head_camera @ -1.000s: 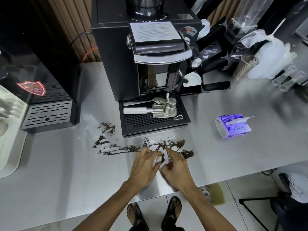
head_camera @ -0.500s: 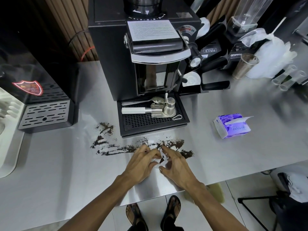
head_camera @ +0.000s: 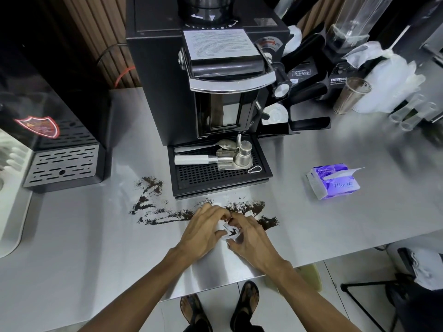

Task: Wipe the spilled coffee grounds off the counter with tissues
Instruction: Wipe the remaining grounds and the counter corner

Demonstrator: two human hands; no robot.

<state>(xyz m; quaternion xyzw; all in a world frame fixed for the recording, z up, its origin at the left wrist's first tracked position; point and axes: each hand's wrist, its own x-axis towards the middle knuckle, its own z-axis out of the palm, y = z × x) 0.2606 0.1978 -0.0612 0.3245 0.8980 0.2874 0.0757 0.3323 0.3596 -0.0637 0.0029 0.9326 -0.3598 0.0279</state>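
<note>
The steel counter (head_camera: 84,236) fills most of the view. The black coffee machine (head_camera: 167,80) stands at its back, with a drip tray (head_camera: 215,180) in front of it. The coffee grounds (head_camera: 167,215) lie on the counter just before that tray, in a long dark trail: a loose patch at the left, a thin line in the middle, and a thicker patch at the right. A purple tissue pack (head_camera: 335,183) sits well apart to the right, with one sheet sticking out. The left hand (head_camera: 203,232) and the right hand (head_camera: 251,238) are close together at the near side of the trail. Their fingers are curled, and both pinch one small crumpled tissue (head_camera: 230,232) between them. Dark specks show on it.

The step in hand seems to be gathering the grounds into the tissue. To do it well, I think the tissue should be opened enough to cover more surface. It should then be drawn in one direction toward a single heap, not rubbed back and forth, because dry grounds scatter easily. The near edge of the counter is close, so a pull toward the body may drop grounds on the floor. A fresh tissue from the pack will probably be needed for the left patch.
</note>
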